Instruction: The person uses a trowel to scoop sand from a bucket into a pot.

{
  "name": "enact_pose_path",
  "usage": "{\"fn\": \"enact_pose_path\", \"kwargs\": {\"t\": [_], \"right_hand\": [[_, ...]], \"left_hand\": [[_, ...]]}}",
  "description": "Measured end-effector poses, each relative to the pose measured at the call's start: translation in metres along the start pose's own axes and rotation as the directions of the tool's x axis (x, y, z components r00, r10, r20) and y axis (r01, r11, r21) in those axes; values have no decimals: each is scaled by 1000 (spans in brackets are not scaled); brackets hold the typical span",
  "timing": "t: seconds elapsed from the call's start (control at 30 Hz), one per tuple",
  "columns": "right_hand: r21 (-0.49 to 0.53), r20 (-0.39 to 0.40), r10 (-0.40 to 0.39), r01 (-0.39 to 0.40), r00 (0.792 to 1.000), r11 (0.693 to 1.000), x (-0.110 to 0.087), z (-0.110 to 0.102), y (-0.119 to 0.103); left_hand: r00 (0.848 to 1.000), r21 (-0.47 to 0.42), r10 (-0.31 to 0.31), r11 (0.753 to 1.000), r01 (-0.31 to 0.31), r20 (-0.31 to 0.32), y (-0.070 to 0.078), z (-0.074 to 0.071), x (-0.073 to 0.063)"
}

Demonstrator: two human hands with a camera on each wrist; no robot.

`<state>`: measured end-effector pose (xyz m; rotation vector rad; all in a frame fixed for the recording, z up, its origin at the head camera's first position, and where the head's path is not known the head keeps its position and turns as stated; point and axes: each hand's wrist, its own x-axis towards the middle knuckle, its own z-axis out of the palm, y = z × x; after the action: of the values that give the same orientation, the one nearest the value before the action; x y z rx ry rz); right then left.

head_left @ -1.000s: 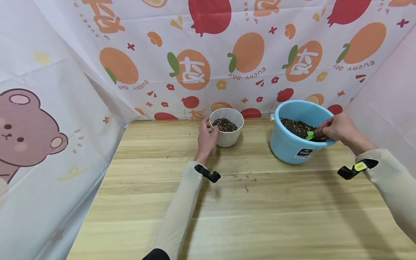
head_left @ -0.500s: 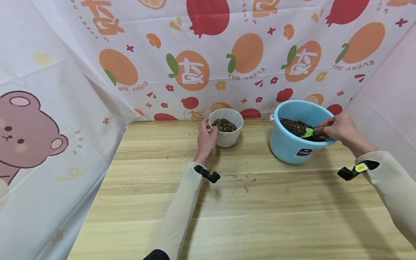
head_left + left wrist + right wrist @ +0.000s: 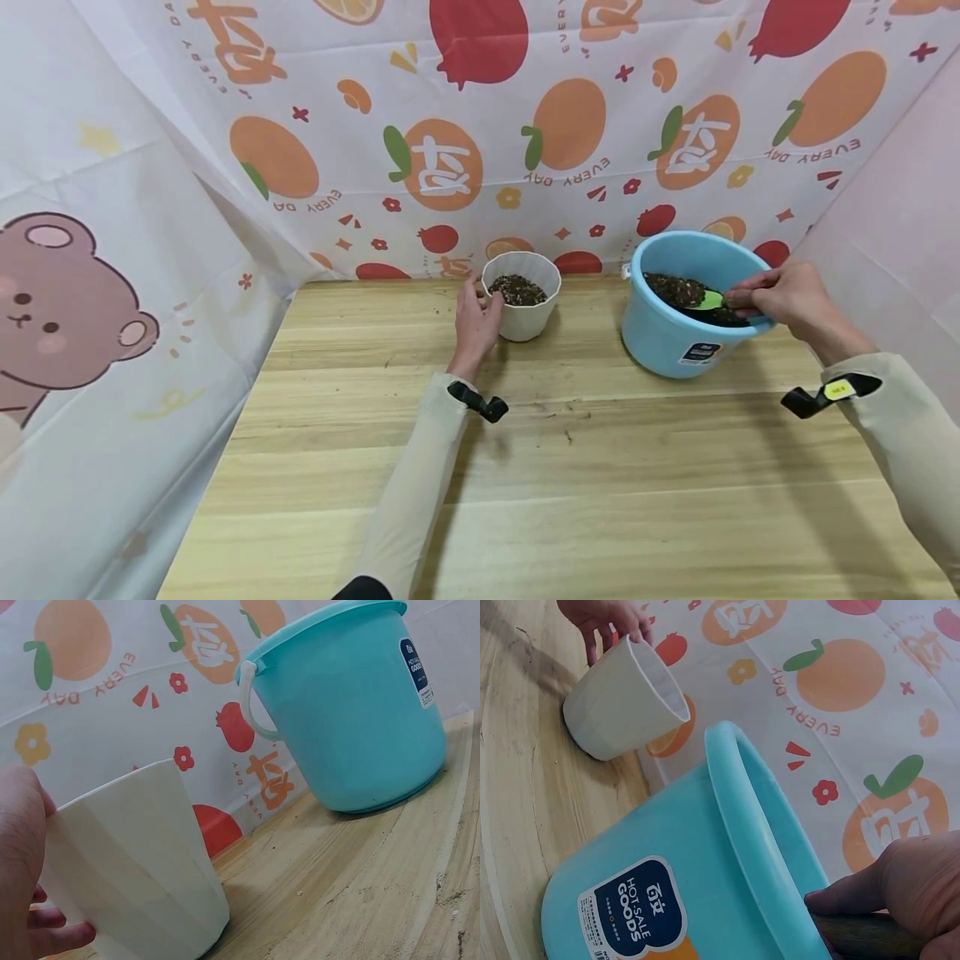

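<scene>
A white faceted flower pot (image 3: 530,322) with dark soil (image 3: 517,289) inside stands upright at the back of the table. My left hand (image 3: 476,327) holds it from the left side, thumb and fingers spread around its wall near the rim. To the right, a light blue bucket (image 3: 660,346) contains dark soil (image 3: 671,287). My right hand (image 3: 791,304) reaches over the bucket's right rim and grips a small trowel by its wooden handle (image 3: 866,935). The green trowel blade (image 3: 708,300) lies in the soil, its tip partly covered.
The table (image 3: 570,517) is pale wood, with dark soil crumbs (image 3: 567,435) scattered in front of the pot. A fruit-print cloth (image 3: 495,167) hangs right behind pot and bucket. A white bucket handle (image 3: 251,709) hangs on the bucket's side.
The green blade has swung from pointing down toward the front to lying flatter and pointing left within the bucket's soil. The left hand and the pot have stayed put.
</scene>
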<state>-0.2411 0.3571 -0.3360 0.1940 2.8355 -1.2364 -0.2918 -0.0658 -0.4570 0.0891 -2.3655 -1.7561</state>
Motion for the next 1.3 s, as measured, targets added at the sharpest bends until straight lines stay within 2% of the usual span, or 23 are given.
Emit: {"fn": "enact_pose_path", "kwargs": {"t": [0.17, 0.77, 1.3], "right_hand": [[28, -2, 26, -26, 1000, 999, -2, 0, 2], [115, -68, 52, -44, 996, 992, -7, 0, 4], [200, -119, 90, -65, 989, 978, -13, -2, 3]], "left_hand": [[1000, 7, -5, 1000, 4, 1, -1, 1, -1], [1000, 14, 17, 1000, -17, -5, 2, 0, 1], [1000, 1, 0, 1000, 0, 2, 3, -1, 0]]}}
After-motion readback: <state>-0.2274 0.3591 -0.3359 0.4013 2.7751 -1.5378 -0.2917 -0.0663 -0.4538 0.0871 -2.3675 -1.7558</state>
